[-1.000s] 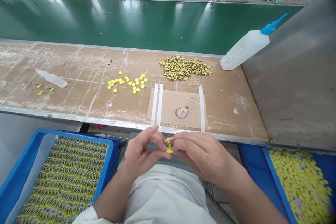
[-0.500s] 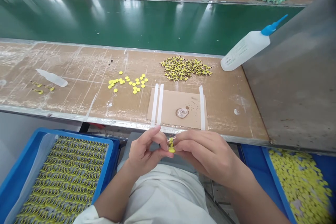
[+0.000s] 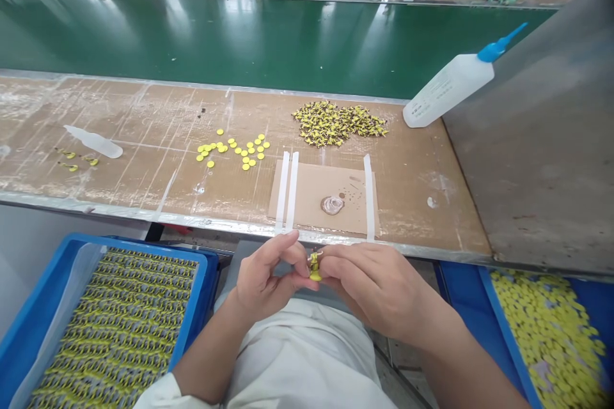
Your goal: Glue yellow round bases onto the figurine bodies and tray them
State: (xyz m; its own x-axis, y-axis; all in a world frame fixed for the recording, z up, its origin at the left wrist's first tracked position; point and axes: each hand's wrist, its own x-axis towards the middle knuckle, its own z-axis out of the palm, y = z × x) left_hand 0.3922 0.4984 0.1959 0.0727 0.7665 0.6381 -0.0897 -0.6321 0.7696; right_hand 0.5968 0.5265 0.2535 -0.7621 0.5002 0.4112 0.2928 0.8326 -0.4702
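Between my hands is a small yellow-and-dark figurine (image 3: 314, 259) standing upright on a round yellow base (image 3: 315, 275). My left hand (image 3: 268, 276) pinches the base's edge between thumb and index finger. My right hand (image 3: 377, 284) is closed against the figurine's right side, its fingertips partly hidden. Just beyond them, a cardboard sheet (image 3: 314, 188) with white tape strips bears a whitish puddle (image 3: 332, 205) and brown specks. Behind it lies a heap of similar yellow-and-dark figurines (image 3: 330, 124). Loose yellow discs (image 3: 245, 166) are scattered to its left.
A white bottle with blue nozzle (image 3: 448, 91) leans by a metal panel (image 3: 542, 160). A translucent dropper bottle (image 3: 96, 142) lies left near several yellow pieces. Blue trays hold rows of figurines (image 3: 119, 326) and yellow discs (image 3: 547, 332). Co-workers' hands show beyond the green belt (image 3: 215, 45).
The figurine and both hands have shifted very slightly; the figurine's dark top shows a little more clearly. The grip looks the same, and the things on the table have stayed put.
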